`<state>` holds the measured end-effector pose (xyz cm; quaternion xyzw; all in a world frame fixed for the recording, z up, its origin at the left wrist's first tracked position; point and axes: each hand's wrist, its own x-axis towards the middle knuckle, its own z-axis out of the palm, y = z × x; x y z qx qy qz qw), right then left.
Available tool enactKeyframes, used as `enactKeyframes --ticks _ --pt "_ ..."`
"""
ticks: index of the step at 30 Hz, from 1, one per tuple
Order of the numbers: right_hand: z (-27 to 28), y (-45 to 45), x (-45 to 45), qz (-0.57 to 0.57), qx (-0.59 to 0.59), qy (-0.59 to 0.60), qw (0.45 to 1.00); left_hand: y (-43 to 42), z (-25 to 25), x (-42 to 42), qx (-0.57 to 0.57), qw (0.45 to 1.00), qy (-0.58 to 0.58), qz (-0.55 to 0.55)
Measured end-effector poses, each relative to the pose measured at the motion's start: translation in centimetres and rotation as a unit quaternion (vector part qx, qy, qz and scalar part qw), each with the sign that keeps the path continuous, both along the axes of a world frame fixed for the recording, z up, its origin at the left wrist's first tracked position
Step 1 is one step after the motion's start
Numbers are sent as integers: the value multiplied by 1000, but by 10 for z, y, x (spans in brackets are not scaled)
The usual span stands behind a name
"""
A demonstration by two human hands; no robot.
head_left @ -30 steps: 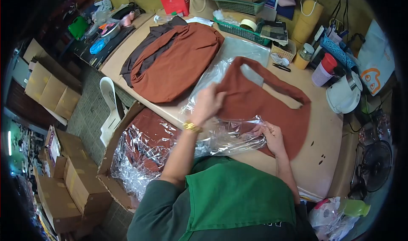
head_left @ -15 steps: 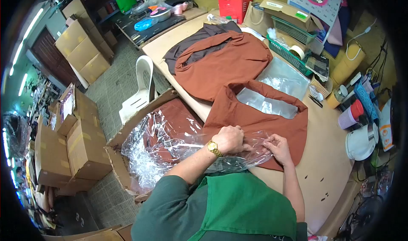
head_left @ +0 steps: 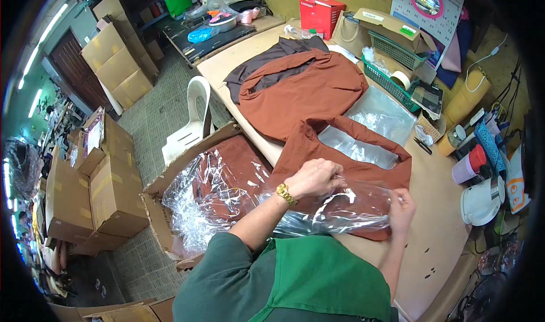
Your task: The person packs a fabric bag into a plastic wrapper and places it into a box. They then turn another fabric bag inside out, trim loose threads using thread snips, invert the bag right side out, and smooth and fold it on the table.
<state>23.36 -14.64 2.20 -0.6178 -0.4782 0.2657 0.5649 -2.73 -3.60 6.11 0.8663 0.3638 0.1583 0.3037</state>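
Observation:
My left hand [head_left: 315, 178], with a gold watch at its wrist, pinches the upper edge of a clear plastic bag [head_left: 340, 211]. My right hand [head_left: 402, 209] grips the bag's right end, and the film is stretched between the two hands. Beneath the bag lies a rust-brown fabric bag [head_left: 295, 146] with a wide curved opening, through which clear plastic shows. A second rust-brown bag [head_left: 306, 95] with a dark lining rests farther back. To the left, a cardboard box [head_left: 149, 205] holds rust-brown fabric items in shiny clear plastic.
A white plastic chair [head_left: 196, 118] stands behind the box. Stacked cartons [head_left: 116, 197] are on the floor at left. Green baskets [head_left: 392, 83], a red box [head_left: 321, 15] and a white container [head_left: 479, 203] line the table's far and right sides. Clear plastic sheets [head_left: 386, 115] lie mid-table.
My right hand has moved right and slightly down, drawing the plastic bag out wider. My left hand has risen a little to the right with the bag's edge. The view has shifted slightly.

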Motion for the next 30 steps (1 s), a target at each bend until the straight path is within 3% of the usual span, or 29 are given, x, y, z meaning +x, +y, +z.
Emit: enactKeyframes --ticks 4,7,9,11,12,14,15,18,22,25,26,28,30 --pt "-19 -21 49 -50 -17 36 998 5 -1 -3 7 1000 14 -1" --pt "-29 -29 55 -98 45 24 994 14 -33 -3 45 998 -30 -18" --pt "-49 -34 73 -99 50 125 986 16 -33 -7 92 993 -65 -24" --pt "-50 -44 75 -102 48 151 982 20 -19 -14 -63 995 -75 29" --pt "-48 -44 73 -109 47 178 977 22 -24 -15 -63 995 -73 34" --pt "-45 -37 54 -139 50 177 973 24 -33 -14 -233 939 -245 56" --pt "-43 -34 46 -175 54 173 968 20 -28 -14 -287 921 -250 81" --pt "-68 -31 69 -186 22 67 980 22 -35 -14 -261 933 -232 82" --pt "-52 -32 64 -187 27 37 981 18 -34 -15 -275 940 -187 75" --pt "-52 -34 67 -210 59 88 972 25 -46 -17 -158 987 -11 14" --pt "-48 -34 66 -187 67 131 971 24 -45 -16 -156 988 -12 13" --pt "-42 -36 61 -169 77 174 967 16 -46 -11 -43 996 71 7" --pt "-35 -36 47 -148 5 154 977 3 -21 -1 80 990 113 -10"
